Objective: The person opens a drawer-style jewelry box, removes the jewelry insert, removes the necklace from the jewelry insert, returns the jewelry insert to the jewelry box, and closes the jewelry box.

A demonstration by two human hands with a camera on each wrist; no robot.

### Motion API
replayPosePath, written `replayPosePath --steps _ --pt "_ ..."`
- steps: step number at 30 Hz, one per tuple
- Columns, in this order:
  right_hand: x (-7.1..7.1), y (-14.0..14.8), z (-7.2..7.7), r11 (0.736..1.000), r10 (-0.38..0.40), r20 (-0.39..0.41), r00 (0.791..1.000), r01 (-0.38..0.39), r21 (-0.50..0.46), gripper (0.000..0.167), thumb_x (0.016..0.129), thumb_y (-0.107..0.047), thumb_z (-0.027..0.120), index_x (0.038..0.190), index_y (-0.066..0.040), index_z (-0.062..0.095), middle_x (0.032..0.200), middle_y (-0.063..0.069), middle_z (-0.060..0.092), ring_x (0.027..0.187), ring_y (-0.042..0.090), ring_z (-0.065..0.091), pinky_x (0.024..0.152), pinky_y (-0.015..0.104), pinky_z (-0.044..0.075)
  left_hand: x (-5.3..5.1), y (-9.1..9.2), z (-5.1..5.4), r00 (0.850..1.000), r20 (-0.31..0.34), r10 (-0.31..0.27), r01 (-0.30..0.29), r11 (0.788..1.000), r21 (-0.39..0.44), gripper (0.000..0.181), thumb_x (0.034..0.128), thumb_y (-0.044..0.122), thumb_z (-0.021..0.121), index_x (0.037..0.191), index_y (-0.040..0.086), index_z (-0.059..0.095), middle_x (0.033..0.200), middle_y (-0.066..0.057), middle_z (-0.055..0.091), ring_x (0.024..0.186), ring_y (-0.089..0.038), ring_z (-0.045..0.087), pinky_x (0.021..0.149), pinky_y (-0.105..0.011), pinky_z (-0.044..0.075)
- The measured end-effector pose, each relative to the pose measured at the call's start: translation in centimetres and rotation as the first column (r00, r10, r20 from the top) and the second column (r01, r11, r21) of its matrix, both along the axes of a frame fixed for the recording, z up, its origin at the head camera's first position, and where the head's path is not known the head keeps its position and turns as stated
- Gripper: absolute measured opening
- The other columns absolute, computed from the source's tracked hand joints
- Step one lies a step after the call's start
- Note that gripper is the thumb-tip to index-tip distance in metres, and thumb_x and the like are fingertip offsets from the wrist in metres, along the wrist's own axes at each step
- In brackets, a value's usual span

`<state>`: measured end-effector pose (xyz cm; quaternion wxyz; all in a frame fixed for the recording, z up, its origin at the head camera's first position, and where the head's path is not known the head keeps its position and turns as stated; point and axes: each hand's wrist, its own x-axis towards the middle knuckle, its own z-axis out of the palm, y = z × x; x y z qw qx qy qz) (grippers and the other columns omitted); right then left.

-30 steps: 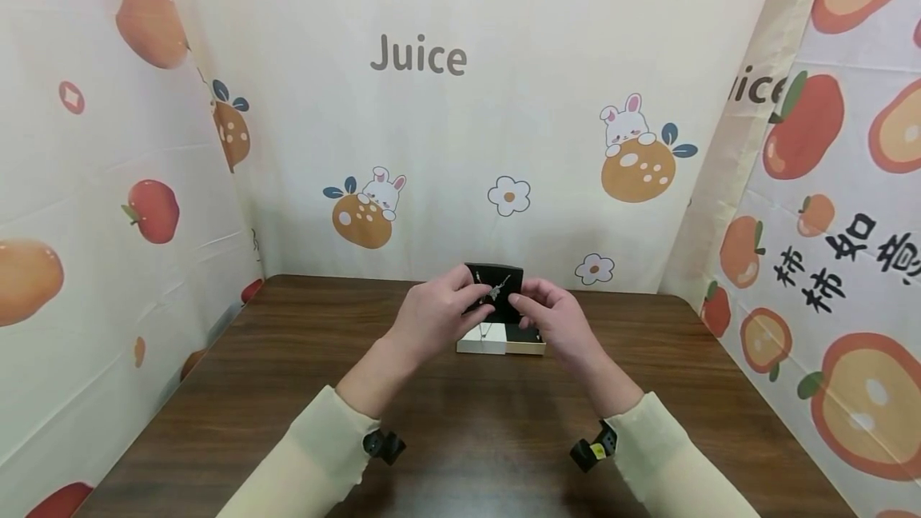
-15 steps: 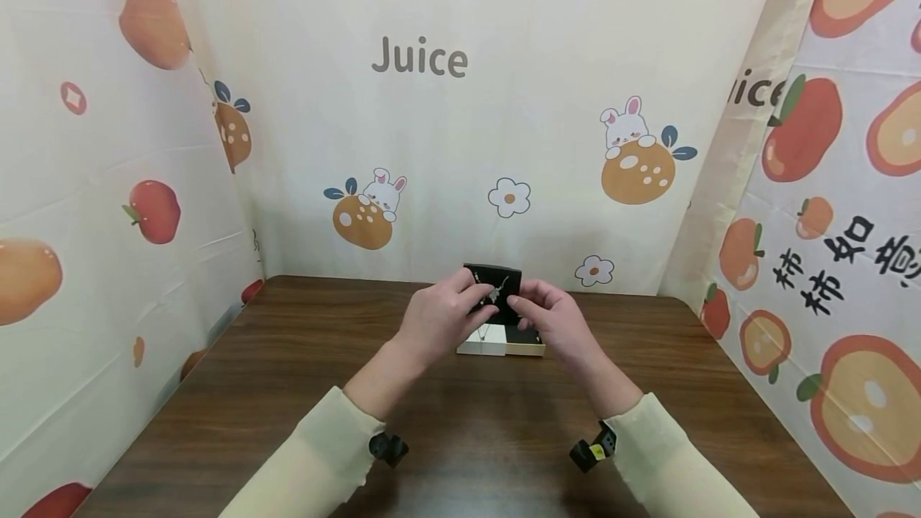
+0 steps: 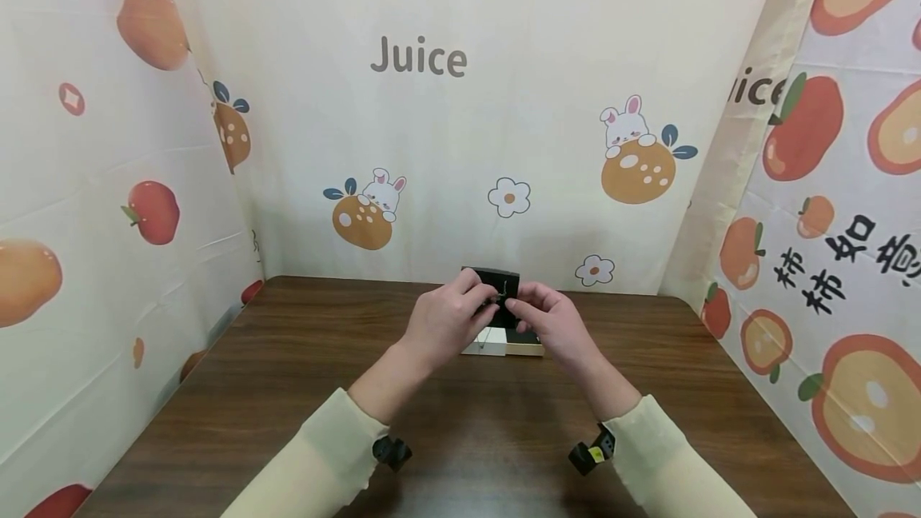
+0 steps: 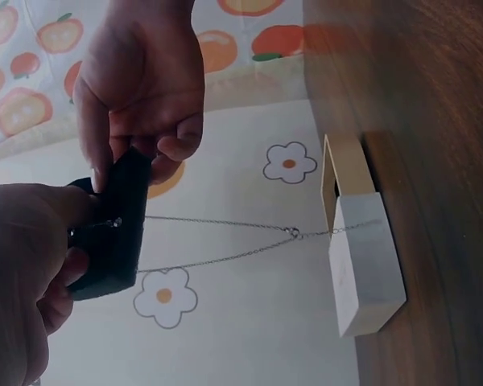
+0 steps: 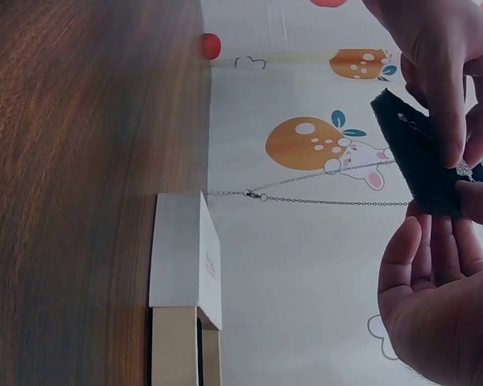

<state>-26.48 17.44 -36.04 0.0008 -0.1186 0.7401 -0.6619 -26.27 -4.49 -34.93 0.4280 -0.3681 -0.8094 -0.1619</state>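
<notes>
A black padded jewelry card (image 3: 508, 312) is held up above the table, a silver necklace (image 4: 217, 263) mounted on it. My right hand (image 3: 550, 314) grips the card's right edge, thumb in front and fingers behind. With thumb and fingertips my left hand (image 3: 449, 312) pinches the necklace's pendant (image 5: 464, 170) against the card front, covering most of it. Two strands of chain (image 5: 334, 201) hang below the card and join at a clasp (image 4: 292, 233). Under the hands, a white sleeve sits partly over a cream jewelry box (image 3: 524, 349), open on the right.
The brown wooden table (image 3: 302, 390) stretches to both sides of the box. Fruit-print curtains (image 3: 424, 134) stand behind the table and along its left and right sides.
My left fingers have shifted right over the pendant, hiding more of it. The card has sunk slightly and drifted a little left. My right hand keeps its grip; the box stays put.
</notes>
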Motion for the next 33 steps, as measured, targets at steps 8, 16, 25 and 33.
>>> replayPosePath --steps 8,16,25,33 --pt "0.2 -0.1 0.1 1.000 -0.007 0.012 1.000 0.007 -0.001 0.024 0.108 -0.013 0.069 0.126 0.002 0.069 0.109 0.000 0.073 0.094 0.019 0.064 0.078 0.024 0.059 0.3 0.1 0.4 0.999 0.036 -0.011 0.012 1.000 -0.003 0.009 0.0967 0.013 0.086 0.104 0.013 0.079 0.098 -0.002 0.069 0.072 -0.012 0.075 0.062 -0.027 0.063" --pt "0.3 -0.1 0.0 1.000 -0.007 0.023 1.000 0.007 0.002 0.026 0.109 -0.015 0.069 0.128 0.002 0.069 0.108 -0.001 0.072 0.096 0.018 0.064 0.079 0.025 0.059 0.3 0.0 1.0 0.999 0.039 -0.028 0.028 1.000 0.006 0.012 0.0976 0.010 0.084 0.109 0.012 0.080 0.098 -0.002 0.075 0.077 -0.015 0.079 0.066 -0.027 0.066" --pt "0.2 0.0 -0.3 1.000 0.010 0.017 1.000 -0.009 -0.007 0.026 0.109 -0.016 0.069 0.128 0.003 0.068 0.110 0.000 0.071 0.101 0.021 0.064 0.080 0.025 0.059 -0.2 -0.1 1.7 1.000 -0.010 -0.018 0.018 1.000 0.018 0.013 0.0963 0.008 0.085 0.109 0.011 0.084 0.094 -0.001 0.072 0.070 -0.013 0.075 0.062 -0.026 0.064" --pt "0.2 0.1 -0.5 1.000 0.013 0.009 1.000 -0.013 -0.010 0.021 0.108 -0.014 0.070 0.122 0.001 0.069 0.105 -0.002 0.071 0.092 0.020 0.064 0.078 0.026 0.060 -1.0 -0.7 2.9 1.000 -0.002 -0.026 0.026 0.998 0.058 0.012 0.0977 0.007 0.083 0.109 0.011 0.084 0.098 -0.001 0.074 0.076 -0.015 0.078 0.065 -0.027 0.065"
